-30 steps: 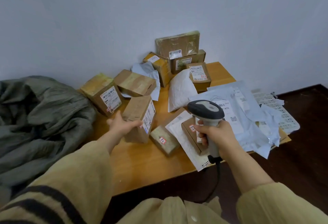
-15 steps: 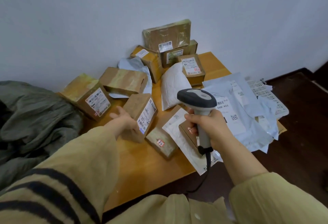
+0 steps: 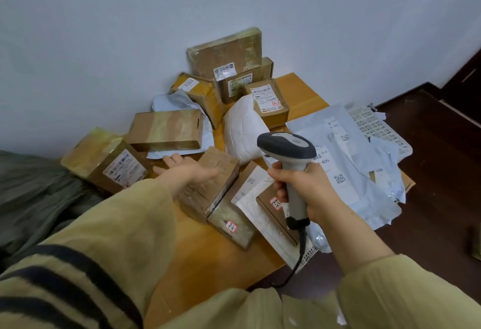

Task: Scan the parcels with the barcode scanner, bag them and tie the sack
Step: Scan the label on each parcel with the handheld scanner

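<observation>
My right hand (image 3: pixel 309 188) grips the handle of the grey barcode scanner (image 3: pixel 286 145), whose head points away over the parcels. My left hand (image 3: pixel 187 169) stretches forward with straight fingers over the left edge of a small taped cardboard box (image 3: pixel 216 188), fingertips near a white mailer under a flat brown box (image 3: pixel 166 130). A labelled box (image 3: pixel 104 159) lies left of it. The grey-green sack (image 3: pixel 33 198) lies crumpled at the left.
On the wooden table (image 3: pixel 208 255) a stack of boxes (image 3: pixel 226 52) leans on the wall, with a white padded bag (image 3: pixel 244 130) in front. Grey mailers (image 3: pixel 351 151) and a white plastic basket (image 3: pixel 374 125) fill the right side. A low box with a red sticker (image 3: pixel 231 222) lies near the scanner cable.
My left hand has let go of the small box and reached forward past it with fingers straightened. The box's label no longer shows. The scanner hand has stayed in place.
</observation>
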Motion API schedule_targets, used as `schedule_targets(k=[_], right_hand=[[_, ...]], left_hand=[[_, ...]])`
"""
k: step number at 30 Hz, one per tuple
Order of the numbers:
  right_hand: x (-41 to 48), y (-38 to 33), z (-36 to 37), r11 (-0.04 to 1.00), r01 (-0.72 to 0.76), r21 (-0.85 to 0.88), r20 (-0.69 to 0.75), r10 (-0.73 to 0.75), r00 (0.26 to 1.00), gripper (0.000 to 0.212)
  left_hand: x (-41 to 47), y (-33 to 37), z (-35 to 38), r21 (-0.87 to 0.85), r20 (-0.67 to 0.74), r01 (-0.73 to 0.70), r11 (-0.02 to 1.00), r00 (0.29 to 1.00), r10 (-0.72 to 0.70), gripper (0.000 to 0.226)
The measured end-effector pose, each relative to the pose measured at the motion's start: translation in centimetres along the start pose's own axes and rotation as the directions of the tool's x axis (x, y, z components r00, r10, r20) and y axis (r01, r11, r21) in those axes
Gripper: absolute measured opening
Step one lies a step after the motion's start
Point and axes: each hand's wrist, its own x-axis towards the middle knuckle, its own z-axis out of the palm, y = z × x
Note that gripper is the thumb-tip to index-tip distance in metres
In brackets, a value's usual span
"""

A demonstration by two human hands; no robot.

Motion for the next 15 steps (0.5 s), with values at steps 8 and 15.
schedule_targets(k=[8, 15], right_hand=[[0.4, -1.1, -0.8, 0.994, -0.043, 0.102, -0.042, 0.047, 0.998, 0.014], [1.5, -1.5, -1.0, 0.994, -0.032, 0.107, -0.085, 0.041, 0.996, 0.013]], left_hand=[[2.6, 9.3, -2.9, 0.283, -0.344, -0.539, 0.793, 0.715, 0.608, 0.049], [6.0, 16.3, -3.3, 0.276, -0.109, -0.686, 0.673, 0.674, 0.731, 0.039]])
